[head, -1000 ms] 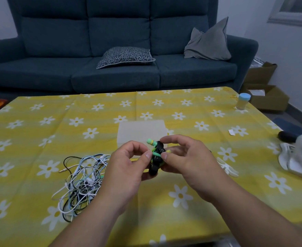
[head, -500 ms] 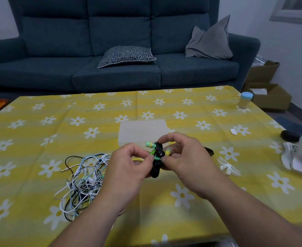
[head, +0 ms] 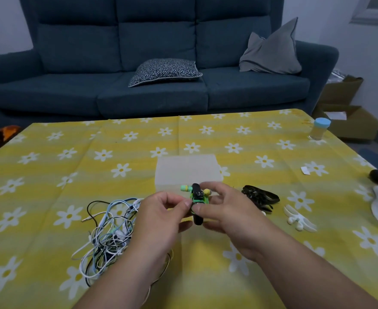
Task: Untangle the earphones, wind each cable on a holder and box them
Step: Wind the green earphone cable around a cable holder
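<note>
Fingers (head: 184, 205) of my left hand (head: 159, 212) pinch thumb against forefinger on the green cable (head: 198, 200), right where it wraps the black holder (head: 198, 219). My right hand (head: 228, 210) grips that holder between thumb and forefinger from the other side, its remaining fingers spread loose. Both hands hold it just above the desk (head: 49, 186).

From the head camera, a green earbud (head: 185, 188) and a yellowish one (head: 206, 192) stick out at the holder's top end. The translucent box (head: 188, 172) lies just behind the hands. A tangle of white, blue and black cables (head: 110, 233) lies to the left, a black earphone bundle (head: 260, 197) and a white holder (head: 299, 219) to the right.

I judge this as the tail of winding the green pair: the coil looks nearly complete. Next I would need to tuck the loose end so the coil cannot spring off, then carry the holder the short way forward into the box, if it is open; I cannot tell. The tangle awaits sorting.
</note>
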A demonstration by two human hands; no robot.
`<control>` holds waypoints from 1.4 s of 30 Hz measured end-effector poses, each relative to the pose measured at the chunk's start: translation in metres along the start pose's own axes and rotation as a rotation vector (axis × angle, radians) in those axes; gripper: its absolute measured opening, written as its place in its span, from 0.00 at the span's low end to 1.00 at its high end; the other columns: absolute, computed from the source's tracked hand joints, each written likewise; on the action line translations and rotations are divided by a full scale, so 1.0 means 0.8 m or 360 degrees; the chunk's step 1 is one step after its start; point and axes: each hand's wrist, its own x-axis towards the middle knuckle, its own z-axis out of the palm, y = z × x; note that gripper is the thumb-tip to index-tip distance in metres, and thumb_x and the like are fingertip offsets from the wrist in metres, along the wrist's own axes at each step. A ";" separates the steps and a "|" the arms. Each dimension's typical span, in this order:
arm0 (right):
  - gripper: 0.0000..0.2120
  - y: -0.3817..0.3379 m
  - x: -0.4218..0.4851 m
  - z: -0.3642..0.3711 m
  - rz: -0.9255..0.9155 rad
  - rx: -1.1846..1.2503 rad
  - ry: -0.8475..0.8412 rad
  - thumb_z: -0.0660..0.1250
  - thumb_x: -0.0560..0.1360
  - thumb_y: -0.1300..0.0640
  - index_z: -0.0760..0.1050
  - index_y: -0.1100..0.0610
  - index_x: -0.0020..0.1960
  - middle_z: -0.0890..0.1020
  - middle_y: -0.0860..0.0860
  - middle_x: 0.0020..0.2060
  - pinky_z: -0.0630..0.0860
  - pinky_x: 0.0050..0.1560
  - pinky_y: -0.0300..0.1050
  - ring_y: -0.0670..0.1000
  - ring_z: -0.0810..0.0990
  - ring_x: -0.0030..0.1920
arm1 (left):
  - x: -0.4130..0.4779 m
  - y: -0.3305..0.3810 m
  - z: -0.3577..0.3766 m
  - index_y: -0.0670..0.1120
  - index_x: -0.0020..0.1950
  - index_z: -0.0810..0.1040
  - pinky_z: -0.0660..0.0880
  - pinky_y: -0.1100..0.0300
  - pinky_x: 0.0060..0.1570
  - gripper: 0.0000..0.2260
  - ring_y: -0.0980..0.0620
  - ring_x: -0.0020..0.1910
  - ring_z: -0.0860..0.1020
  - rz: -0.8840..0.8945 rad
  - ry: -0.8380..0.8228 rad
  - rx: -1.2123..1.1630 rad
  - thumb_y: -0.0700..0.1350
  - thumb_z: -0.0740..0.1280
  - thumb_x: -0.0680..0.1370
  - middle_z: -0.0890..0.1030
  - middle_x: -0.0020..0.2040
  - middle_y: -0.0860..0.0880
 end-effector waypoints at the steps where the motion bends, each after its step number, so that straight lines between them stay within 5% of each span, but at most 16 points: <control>1: 0.22 0.002 0.005 0.002 0.0055 -0.0009 0.0012 0.75 0.66 0.63 0.77 0.51 0.58 0.85 0.59 0.50 0.79 0.56 0.57 0.55 0.84 0.46 | 0.005 -0.003 0.000 0.39 0.40 0.81 0.79 0.59 0.35 0.06 0.49 0.37 0.83 -0.0007 0.0002 0.0065 0.38 0.70 0.77 0.85 0.37 0.45; 5: 0.23 0.007 0.031 -0.005 0.0224 -0.0203 0.0217 0.70 0.66 0.72 0.77 0.52 0.56 0.82 0.57 0.40 0.82 0.47 0.58 0.56 0.81 0.39 | 0.031 -0.013 -0.013 0.48 0.38 0.82 0.71 0.59 0.34 0.09 0.54 0.32 0.76 0.0272 0.0172 0.0729 0.47 0.70 0.77 0.80 0.30 0.57; 7: 0.23 0.003 0.038 -0.014 0.0228 -0.0339 0.0372 0.66 0.69 0.71 0.74 0.50 0.58 0.80 0.54 0.39 0.76 0.36 0.48 0.52 0.77 0.35 | 0.044 -0.013 -0.025 0.52 0.41 0.79 0.68 0.60 0.38 0.04 0.56 0.37 0.76 0.0489 0.0385 0.0946 0.47 0.72 0.75 0.80 0.40 0.55; 9: 0.23 -0.001 0.045 -0.020 0.0183 -0.0340 0.0499 0.65 0.69 0.71 0.73 0.50 0.58 0.78 0.52 0.38 0.72 0.35 0.44 0.52 0.75 0.33 | 0.057 -0.014 -0.035 0.53 0.50 0.77 0.68 0.61 0.47 0.09 0.56 0.47 0.75 0.0669 0.0464 0.1158 0.46 0.74 0.73 0.76 0.50 0.54; 13: 0.21 -0.003 0.062 -0.027 0.0066 -0.0216 0.0816 0.68 0.66 0.70 0.75 0.52 0.55 0.80 0.55 0.36 0.80 0.37 0.56 0.56 0.77 0.32 | 0.067 -0.025 -0.036 0.52 0.67 0.74 0.64 0.63 0.61 0.21 0.55 0.64 0.69 0.0887 0.0211 0.1462 0.47 0.73 0.74 0.73 0.63 0.56; 18: 0.18 -0.001 0.071 -0.029 0.0052 -0.0193 0.0880 0.66 0.67 0.66 0.74 0.53 0.56 0.79 0.55 0.36 0.82 0.42 0.64 0.60 0.79 0.36 | 0.074 -0.034 -0.016 0.46 0.69 0.75 0.65 0.54 0.70 0.22 0.47 0.71 0.70 0.1057 0.0118 0.1676 0.45 0.73 0.75 0.75 0.69 0.49; 21: 0.18 -0.001 0.069 -0.027 0.0023 -0.0190 0.0808 0.67 0.69 0.67 0.74 0.53 0.56 0.77 0.53 0.35 0.79 0.36 0.51 0.56 0.74 0.31 | 0.079 -0.037 0.001 0.43 0.71 0.72 0.64 0.48 0.71 0.22 0.42 0.71 0.69 0.1147 0.0101 0.1965 0.44 0.69 0.77 0.73 0.71 0.44; 25: 0.18 0.003 0.066 -0.023 0.0001 -0.0221 0.0722 0.68 0.69 0.66 0.74 0.53 0.56 0.79 0.52 0.37 0.72 0.32 0.46 0.53 0.73 0.31 | 0.083 -0.034 0.018 0.45 0.79 0.54 0.53 0.49 0.77 0.27 0.42 0.77 0.56 0.1001 -0.0097 0.2443 0.46 0.60 0.82 0.57 0.79 0.43; 29: 0.16 0.011 0.060 -0.021 -0.0001 -0.0292 0.0596 0.68 0.70 0.66 0.73 0.53 0.55 0.77 0.51 0.37 0.67 0.26 0.39 0.50 0.72 0.30 | 0.100 -0.018 0.034 0.42 0.77 0.53 0.64 0.47 0.70 0.29 0.38 0.72 0.63 0.0968 -0.0140 0.2851 0.38 0.59 0.77 0.59 0.77 0.39; 34: 0.14 0.014 0.057 -0.019 -0.0042 -0.0408 0.0506 0.67 0.70 0.67 0.70 0.51 0.49 0.77 0.51 0.37 0.66 0.29 0.41 0.51 0.72 0.34 | 0.107 -0.017 0.037 0.36 0.75 0.56 0.76 0.48 0.49 0.27 0.35 0.60 0.74 0.1188 -0.0169 0.3187 0.34 0.50 0.75 0.67 0.69 0.31; 42: 0.14 0.013 0.056 -0.016 -0.0056 -0.0391 0.0473 0.67 0.71 0.67 0.71 0.50 0.50 0.76 0.49 0.37 0.64 0.28 0.39 0.49 0.72 0.33 | 0.104 0.000 0.036 0.33 0.75 0.50 0.76 0.43 0.49 0.25 0.30 0.61 0.72 0.1188 -0.0468 0.3335 0.31 0.52 0.79 0.60 0.70 0.24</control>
